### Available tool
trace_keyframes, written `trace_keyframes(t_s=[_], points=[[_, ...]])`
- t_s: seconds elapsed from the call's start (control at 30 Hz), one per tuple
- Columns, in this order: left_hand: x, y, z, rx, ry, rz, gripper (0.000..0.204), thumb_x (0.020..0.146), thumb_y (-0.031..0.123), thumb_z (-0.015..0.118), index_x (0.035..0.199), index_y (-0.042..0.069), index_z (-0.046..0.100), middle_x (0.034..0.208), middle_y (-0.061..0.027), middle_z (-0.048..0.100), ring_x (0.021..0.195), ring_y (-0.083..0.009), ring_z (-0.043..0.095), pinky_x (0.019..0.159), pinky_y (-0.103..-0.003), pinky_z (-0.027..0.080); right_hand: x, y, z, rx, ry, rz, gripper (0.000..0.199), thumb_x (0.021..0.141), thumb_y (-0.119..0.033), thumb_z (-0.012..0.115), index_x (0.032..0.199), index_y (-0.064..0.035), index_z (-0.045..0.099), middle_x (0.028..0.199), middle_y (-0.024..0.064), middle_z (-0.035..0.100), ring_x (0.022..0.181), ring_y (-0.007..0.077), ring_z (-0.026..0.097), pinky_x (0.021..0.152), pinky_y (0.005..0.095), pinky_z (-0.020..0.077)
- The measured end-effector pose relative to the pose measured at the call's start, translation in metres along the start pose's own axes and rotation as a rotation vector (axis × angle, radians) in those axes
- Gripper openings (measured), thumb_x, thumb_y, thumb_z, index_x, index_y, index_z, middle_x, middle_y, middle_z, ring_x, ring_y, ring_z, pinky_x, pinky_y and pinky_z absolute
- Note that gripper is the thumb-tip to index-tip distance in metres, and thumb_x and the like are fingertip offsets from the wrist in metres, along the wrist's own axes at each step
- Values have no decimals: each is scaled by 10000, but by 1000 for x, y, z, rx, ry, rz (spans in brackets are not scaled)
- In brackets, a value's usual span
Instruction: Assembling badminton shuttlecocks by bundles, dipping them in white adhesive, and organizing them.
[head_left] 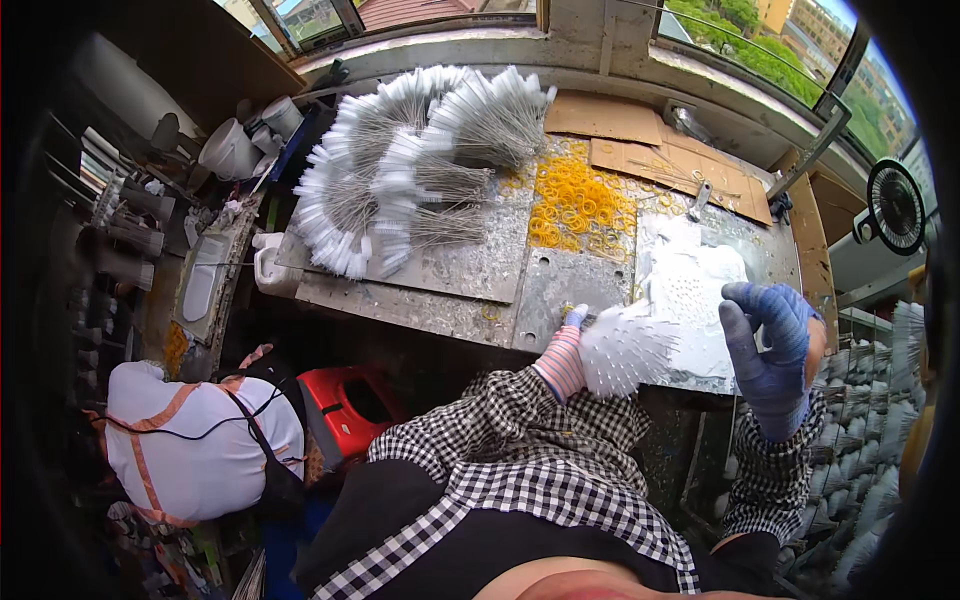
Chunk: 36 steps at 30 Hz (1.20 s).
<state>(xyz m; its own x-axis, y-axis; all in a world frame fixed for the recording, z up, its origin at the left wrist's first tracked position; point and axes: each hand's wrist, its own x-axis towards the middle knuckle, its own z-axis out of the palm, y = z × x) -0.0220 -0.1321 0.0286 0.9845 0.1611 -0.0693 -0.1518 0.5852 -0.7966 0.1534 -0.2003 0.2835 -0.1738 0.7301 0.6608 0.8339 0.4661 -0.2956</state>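
Observation:
My left hand (pixel 563 362), in a pink and white striped glove, is closed around a bundle of thin brushes (pixel 628 352) at the table's front edge. Their white bristle ends fan out to the right, and the stems are mostly hidden by the hand. My right hand (pixel 772 345), in a blue glove, is raised over the table's right front corner. Its thumb and fingers curve apart with nothing visible between them. Between and beyond my hands lies a thick white layer of paste or powder (pixel 695 280), dotted with small marks.
Wire-stemmed brushes (pixel 400 170) are heaped at the back left of the table. Yellow rubber bands (pixel 580 205) lie mid-table, near flat cardboard (pixel 690 165). A small fan (pixel 896 206) stands right. Another person (pixel 205 445) sits at the lower left beside a red chair (pixel 345 410).

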Motion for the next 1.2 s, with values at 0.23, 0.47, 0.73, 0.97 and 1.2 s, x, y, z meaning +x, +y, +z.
trace_keyframes(t_s=[0.23, 0.47, 0.73, 0.97, 1.2], points=[[-89, -20, 168, 1751, -206, 1487, 449, 957, 5, 553, 1372, 98, 408, 1060, -79, 642, 920, -160, 638, 890, -310, 534, 158, 60, 119, -94, -65, -436, 319, 803, -209, 771, 1079, -79, 679, 1016, 114, 689, 984, 312, 635, 853, 439, 506], [-137, 31, 339, 1721, -351, 1458, 136, 960, 166, 682, 1066, 109, 619, 809, -54, 659, 650, -176, 641, 567, -324, 551, 324, 124, 257, -513, -52, -358, 589, 862, -361, 706, 1390, -161, 540, 1300, 159, 618, 1176, 335, 603, 1042, 464, 442], [-154, 36, 368, 1927, 66, 1810, 141, 938, 186, 699, 1005, 79, 636, 790, -27, 657, 673, -156, 626, 607, -318, 534, 303, 76, 248, -98, 44, -414, 228, 970, -357, 598, 1041, -174, 714, 905, 76, 731, 840, 296, 707, 727, 432, 560], [-150, 25, 362, 1951, 169, 1868, 198, 960, 222, 678, 952, 35, 614, 767, -46, 659, 668, -158, 625, 594, -320, 529, 282, 70, 238, -71, 25, -457, 235, 964, -340, 630, 1049, -145, 732, 935, 97, 742, 838, 304, 711, 726, 408, 570], [-148, 13, 360, 2083, 307, 1830, 320, 967, 264, 694, 1108, 22, 540, 864, -45, 664, 721, -130, 623, 649, -287, 524, 283, 68, 235, -38, 111, -490, 238, 959, -368, 593, 1033, -182, 722, 807, 88, 706, 770, 287, 704, 669, 422, 541]])
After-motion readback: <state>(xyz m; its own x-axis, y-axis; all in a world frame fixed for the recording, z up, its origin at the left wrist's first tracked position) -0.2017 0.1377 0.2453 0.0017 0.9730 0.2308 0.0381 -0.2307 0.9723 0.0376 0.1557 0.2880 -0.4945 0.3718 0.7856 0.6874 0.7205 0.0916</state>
